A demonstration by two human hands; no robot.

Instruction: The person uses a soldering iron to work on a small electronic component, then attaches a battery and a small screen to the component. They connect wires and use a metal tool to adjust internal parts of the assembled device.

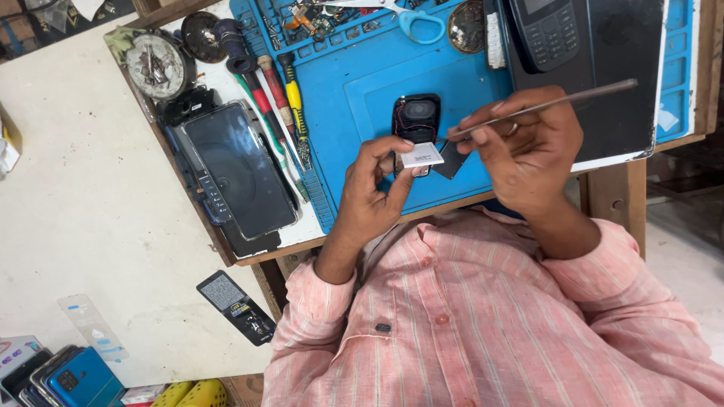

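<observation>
My left hand (pixel 373 188) pinches a small white rectangular part (pixel 421 156) between thumb and fingers, just above the front of the blue work mat (pixel 354 98). My right hand (pixel 528 147) grips long metal tweezers (pixel 550 105), whose tip meets the edge of the white part. A small black piece (pixel 451 160) hangs beside the white part, under the tweezer tip. Directly behind the white part, a small black device with a round speaker (pixel 416 114) lies on the mat.
Several screwdrivers (pixel 275 94) and a stack of phones with dark screens (pixel 234 169) lie left of the mat. A keypad phone (pixel 544 32), a dark tablet (pixel 615 68), blue-handled scissors (pixel 411 19) and round tins (pixel 158 66) sit at the back. More phones (pixel 64 377) lie on the floor.
</observation>
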